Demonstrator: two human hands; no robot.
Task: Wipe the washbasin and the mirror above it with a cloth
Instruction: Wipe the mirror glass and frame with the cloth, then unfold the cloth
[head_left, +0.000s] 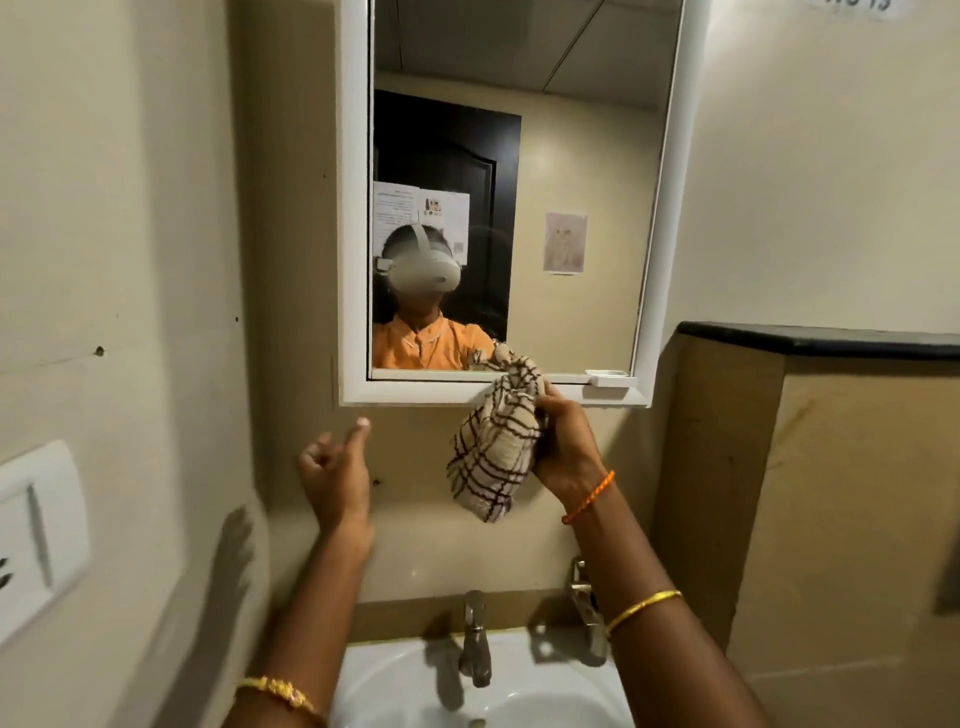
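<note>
the right hand grips a bunched checked cloth, fingers curled round its right side, so the bundle stands roughly upright — its top end overlaps the bottom edge of the mirror and its lower end hangs free below the frame. the left hand holds nothing; it hovers below the mirror's lower left corner with the fingers loosely curled and one finger and the thumb pointing up toward the frame, not touching it as far as can be seen.

taking the mirror as the landmark: the cloth sits at its bottom edge, a little right of centre, and nearly all the glass lies above and to the left of it. the right hand is plainly the nearer one, already at the frame, so the coming wipe looks like an upward push with the cloth flattened onto the glass, then sweeps across. bunched as it is, the cloth offers a small face; spreading it would cover more.

a small white catch sits on the frame just right of the cloth. straight below the mirror is the washbasin with its tap — both well apart from the cloth. left of the mirror, a white wall plate is fixed to the side wall.
</note>
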